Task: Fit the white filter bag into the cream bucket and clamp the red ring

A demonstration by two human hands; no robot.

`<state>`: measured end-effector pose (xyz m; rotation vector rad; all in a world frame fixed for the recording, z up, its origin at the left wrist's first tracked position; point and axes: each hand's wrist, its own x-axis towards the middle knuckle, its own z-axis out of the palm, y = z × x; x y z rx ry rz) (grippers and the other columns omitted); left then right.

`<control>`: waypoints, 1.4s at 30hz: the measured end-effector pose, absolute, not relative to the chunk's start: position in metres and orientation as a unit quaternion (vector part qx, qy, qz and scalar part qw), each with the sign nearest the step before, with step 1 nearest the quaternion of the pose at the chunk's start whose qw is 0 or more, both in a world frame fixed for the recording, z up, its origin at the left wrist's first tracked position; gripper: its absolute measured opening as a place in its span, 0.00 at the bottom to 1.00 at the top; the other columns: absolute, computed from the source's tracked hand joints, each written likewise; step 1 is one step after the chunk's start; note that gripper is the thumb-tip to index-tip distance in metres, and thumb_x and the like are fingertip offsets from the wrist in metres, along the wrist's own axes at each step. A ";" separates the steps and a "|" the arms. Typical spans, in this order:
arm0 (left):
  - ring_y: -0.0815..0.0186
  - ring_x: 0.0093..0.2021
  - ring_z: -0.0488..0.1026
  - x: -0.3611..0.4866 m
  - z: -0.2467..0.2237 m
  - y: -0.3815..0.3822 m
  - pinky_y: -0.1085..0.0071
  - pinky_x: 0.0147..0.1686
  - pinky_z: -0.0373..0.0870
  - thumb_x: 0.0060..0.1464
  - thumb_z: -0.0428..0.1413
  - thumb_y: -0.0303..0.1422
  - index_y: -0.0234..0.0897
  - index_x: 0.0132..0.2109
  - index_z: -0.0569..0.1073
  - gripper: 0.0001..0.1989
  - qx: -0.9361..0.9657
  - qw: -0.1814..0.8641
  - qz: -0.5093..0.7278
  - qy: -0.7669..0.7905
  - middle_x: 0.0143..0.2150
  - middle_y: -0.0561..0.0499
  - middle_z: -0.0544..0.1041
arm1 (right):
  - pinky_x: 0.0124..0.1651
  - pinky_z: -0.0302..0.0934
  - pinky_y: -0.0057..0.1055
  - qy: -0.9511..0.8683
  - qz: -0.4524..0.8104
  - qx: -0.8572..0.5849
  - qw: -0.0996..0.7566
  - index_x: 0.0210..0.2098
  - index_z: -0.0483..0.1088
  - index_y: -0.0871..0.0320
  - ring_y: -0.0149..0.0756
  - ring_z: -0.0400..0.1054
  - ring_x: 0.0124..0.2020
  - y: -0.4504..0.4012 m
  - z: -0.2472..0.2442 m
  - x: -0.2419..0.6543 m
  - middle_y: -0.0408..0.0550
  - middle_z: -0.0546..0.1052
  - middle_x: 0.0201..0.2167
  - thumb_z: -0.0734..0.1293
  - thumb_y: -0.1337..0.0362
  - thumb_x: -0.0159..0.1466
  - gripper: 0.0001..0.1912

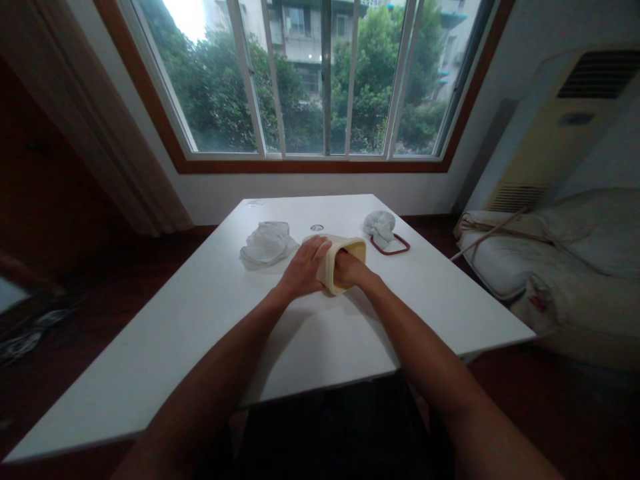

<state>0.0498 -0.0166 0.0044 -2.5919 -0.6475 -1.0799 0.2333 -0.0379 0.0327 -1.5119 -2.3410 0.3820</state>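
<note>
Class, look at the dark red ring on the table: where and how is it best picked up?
I would pinch the near right corner of the dark red ring, coming from the right: it seems to lie flat, its band is thin, and the crumpled white bag crowds its far left part.

"What covers the arms?"
"Nothing I can see: the left forearm (215,360) and right forearm (425,340) are bare, like the left hand (306,268) and right hand (349,268)."
"Their shape?"
"Slim at the wrists, fuller towards the elbows. The right hand is partly hidden."
"Any clothing?"
"A black patch (335,433) shows low down, too dark to tell whether it's clothing."
</note>
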 end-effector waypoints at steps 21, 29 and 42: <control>0.43 0.68 0.56 0.044 0.000 -0.009 0.44 0.64 0.59 0.40 0.66 0.39 0.34 0.70 0.45 0.55 -0.856 0.085 -0.421 -0.289 0.67 0.33 0.58 | 0.45 0.68 0.39 -0.758 0.081 -0.638 0.111 0.52 0.73 0.62 0.51 0.74 0.48 -0.085 0.062 0.240 0.62 0.77 0.50 0.61 0.62 0.65 0.20; 0.44 0.68 0.55 0.043 -0.005 -0.006 0.44 0.65 0.58 0.43 0.64 0.38 0.34 0.70 0.43 0.54 -0.858 0.106 -0.420 -0.276 0.67 0.32 0.57 | 0.42 0.62 0.30 -0.846 0.122 -0.510 0.093 0.40 0.79 0.64 0.40 0.74 0.38 -0.082 0.067 0.241 0.58 0.81 0.40 0.63 0.71 0.59 0.14; 0.42 0.68 0.56 0.044 -0.005 -0.006 0.47 0.66 0.56 0.38 0.68 0.43 0.33 0.69 0.44 0.59 -0.810 0.057 -0.443 -0.380 0.67 0.33 0.57 | 0.40 0.63 0.29 -0.832 0.235 -0.362 0.347 0.37 0.77 0.61 0.32 0.70 0.34 -0.062 0.059 0.257 0.47 0.80 0.35 0.61 0.79 0.52 0.19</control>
